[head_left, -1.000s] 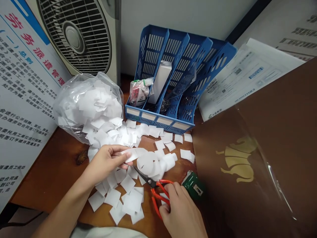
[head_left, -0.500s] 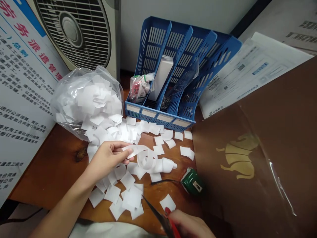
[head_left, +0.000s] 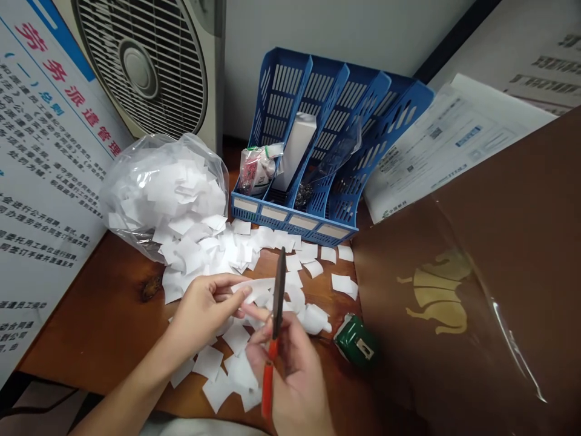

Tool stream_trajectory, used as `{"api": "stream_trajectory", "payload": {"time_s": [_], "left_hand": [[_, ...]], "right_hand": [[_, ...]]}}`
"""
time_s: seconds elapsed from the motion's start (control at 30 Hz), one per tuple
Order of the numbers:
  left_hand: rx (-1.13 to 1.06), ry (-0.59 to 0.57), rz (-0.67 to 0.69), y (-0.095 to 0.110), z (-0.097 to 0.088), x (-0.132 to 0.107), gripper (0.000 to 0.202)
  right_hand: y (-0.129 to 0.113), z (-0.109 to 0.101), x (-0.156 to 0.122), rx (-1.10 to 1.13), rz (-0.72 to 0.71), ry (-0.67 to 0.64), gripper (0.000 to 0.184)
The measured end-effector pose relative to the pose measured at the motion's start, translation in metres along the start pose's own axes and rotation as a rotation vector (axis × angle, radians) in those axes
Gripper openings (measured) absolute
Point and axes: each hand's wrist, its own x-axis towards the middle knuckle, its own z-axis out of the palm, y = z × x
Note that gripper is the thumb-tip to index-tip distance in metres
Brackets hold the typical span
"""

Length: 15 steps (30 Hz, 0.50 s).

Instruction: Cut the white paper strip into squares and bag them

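Red-handled scissors [head_left: 275, 315] upright in right hand [head_left: 294, 376], tight grip; paper strip [head_left: 259, 283] between left hand [head_left: 204, 309] fingertips.

Two hands show, the left hand [head_left: 204, 310] and the right hand [head_left: 293, 372]. There is one pair of scissors [head_left: 278, 290], one curling paper strip [head_left: 259, 284], one plastic bag [head_left: 157, 175], one blue file rack [head_left: 327, 121] with four slots, one fan [head_left: 145, 66], one green box [head_left: 355, 340], and loose paper squares [head_left: 342, 283] too many to count.
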Motion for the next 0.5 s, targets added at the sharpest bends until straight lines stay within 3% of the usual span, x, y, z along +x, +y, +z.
{"api": "stream_trajectory", "payload": {"time_s": [0.07,0.17,0.33,0.5], "left_hand": [[0.015,0.008,-0.015,0.001,-0.006,-0.001,0.032],[-0.009,-0.022,-0.079,-0.001,-0.016,-0.001,0.030],[-0.029,-0.071,-0.141,-0.009,-0.027,0.002,0.034],[-0.062,-0.081,-0.150,-0.012,-0.025,0.006,0.031]], "right_hand": [[0.001,-0.007,0.007,-0.096,-0.052,0.115,0.047],[0.001,-0.026,0.014,-0.231,-0.096,0.177,0.045],[0.000,-0.053,0.015,-0.222,-0.029,0.109,0.036],[0.001,-0.060,0.006,-0.183,0.048,0.071,0.036]]}}
